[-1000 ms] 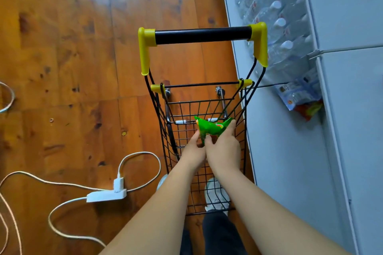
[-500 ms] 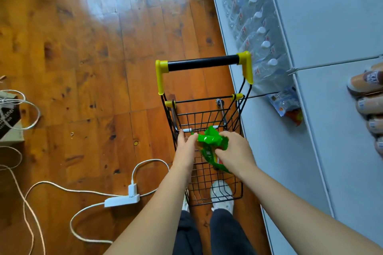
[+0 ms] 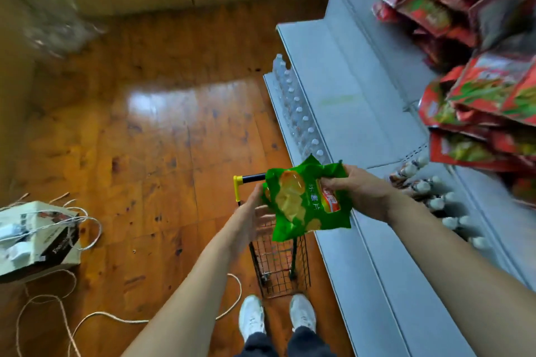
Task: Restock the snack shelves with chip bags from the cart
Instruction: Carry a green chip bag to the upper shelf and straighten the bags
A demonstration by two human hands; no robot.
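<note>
A green chip bag (image 3: 301, 203) with pictured crisps and a red label hangs above the small black wire cart (image 3: 278, 266). My right hand (image 3: 359, 191) grips the bag's right side near the top. At the bag's left edge my left hand (image 3: 252, 214) has its fingers spread; whether it touches the bag I cannot tell. The cart's yellow-and-black handle (image 3: 246, 180) shows just left of the bag. Red chip bags (image 3: 490, 90) are stacked on the grey shelves (image 3: 362, 101) at the upper right.
Bottled water (image 3: 295, 113) lines the lowest shelf and small bottles (image 3: 435, 200) lie on the shelf by my right wrist. A paper bag (image 3: 37, 238) and white cords (image 3: 87, 319) lie on the wooden floor to the left. My white shoes (image 3: 275, 316) stand behind the cart.
The green bag has come up out of the cart in my right hand. My head has lifted, bringing the stocked shelves into view, and my left hand has loosened from the bag.
</note>
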